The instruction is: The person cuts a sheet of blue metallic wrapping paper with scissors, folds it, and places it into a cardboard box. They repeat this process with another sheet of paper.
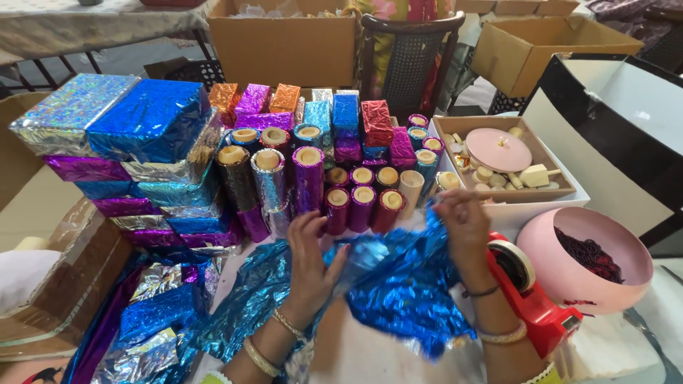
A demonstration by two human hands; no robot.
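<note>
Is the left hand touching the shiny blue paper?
Touching. The head view shows the left hand with its fingers closed around a rolled part of the shiny blue foil sheet, with no gap between them.

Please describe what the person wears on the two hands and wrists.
Left hand: bare, with gold-coloured bangles on the wrist. Right hand: bare, with a thin dark band and a pale bangle. A light green sleeve edge with white trim shows below.

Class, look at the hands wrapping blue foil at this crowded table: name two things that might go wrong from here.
1. The thin blue foil is crumpled between the left hand and right hand; it may tear.
2. The upright wrapped tubes stand just beyond the hands; a nudge might topple them.
3. The red tape dispenser lies against the right forearm and might get knocked.
</note>
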